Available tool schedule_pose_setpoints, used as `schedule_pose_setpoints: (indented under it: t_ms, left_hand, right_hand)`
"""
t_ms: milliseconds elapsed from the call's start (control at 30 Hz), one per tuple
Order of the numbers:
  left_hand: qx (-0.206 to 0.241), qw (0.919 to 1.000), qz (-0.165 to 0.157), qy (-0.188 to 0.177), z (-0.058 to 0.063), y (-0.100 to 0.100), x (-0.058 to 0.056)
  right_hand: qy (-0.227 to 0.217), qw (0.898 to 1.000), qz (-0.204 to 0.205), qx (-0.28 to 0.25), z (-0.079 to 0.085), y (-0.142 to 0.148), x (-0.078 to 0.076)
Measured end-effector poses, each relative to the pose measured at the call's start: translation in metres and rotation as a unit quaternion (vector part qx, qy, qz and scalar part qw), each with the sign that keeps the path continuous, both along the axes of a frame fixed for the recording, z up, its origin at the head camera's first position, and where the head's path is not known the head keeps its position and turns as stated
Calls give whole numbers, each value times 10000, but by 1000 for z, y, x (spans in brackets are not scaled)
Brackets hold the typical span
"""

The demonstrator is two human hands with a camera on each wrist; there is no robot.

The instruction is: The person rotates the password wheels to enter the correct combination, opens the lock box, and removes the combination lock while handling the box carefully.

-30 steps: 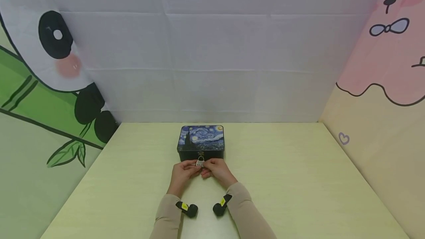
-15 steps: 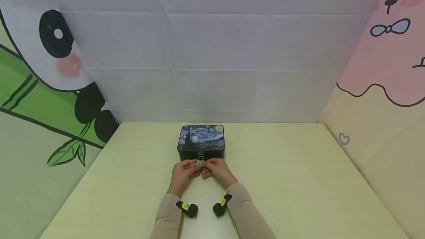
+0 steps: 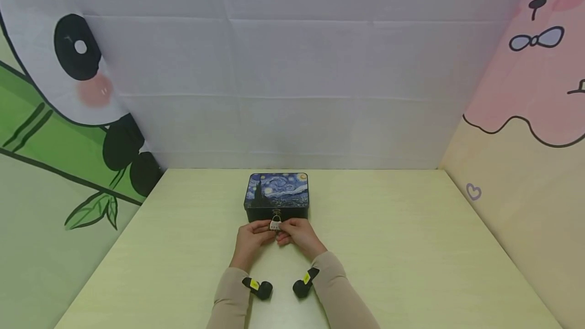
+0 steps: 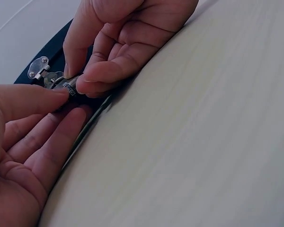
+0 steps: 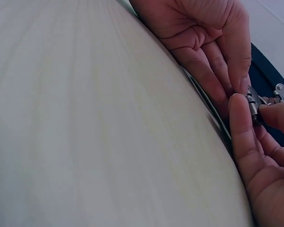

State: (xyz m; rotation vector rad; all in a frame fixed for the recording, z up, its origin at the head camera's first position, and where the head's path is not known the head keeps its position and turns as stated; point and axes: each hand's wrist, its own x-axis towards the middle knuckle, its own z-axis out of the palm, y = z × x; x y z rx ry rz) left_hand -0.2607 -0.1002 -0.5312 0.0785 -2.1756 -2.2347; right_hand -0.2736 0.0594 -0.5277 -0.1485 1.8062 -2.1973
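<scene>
A dark box (image 3: 277, 190) with a swirling night-sky painting on its lid stands closed on the table. From the metal clasp (image 4: 38, 67) on its front hangs a small silver combination padlock (image 3: 275, 225), its number wheels showing in the left wrist view. My left hand (image 3: 250, 241) pinches the padlock's body from the left between thumb and fingers. On the other side my right hand (image 3: 299, 235) grips the padlock with thumb and forefinger near the wheels. Fingers cover part of the lock body (image 5: 252, 105), and I cannot tell whether the shackle is latched.
The pale yellow table (image 3: 388, 248) stretches to both sides of the box. A white cloth backdrop (image 3: 292, 90) rises behind it, with cartoon-printed panels at left and right. A black wrist camera (image 3: 261, 289) sits on each forearm.
Both hands stay at the padlock with only slight finger shifts; its number face shows a little more plainly now. The box has not moved.
</scene>
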Motion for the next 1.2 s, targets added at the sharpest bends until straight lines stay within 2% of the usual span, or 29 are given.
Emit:
schedule_pose_setpoints:
  t_ms: [833, 1200]
  left_hand:
    - [-13, 10000, 42, 40, -4, 0, -2]
    - [-17, 9998, -121, 138, -1, -1, 1]
  right_hand:
    - [-35, 10000, 25, 1, -1, 0, 0]
    - [-33, 10000, 20, -22, -1, 0, -1]
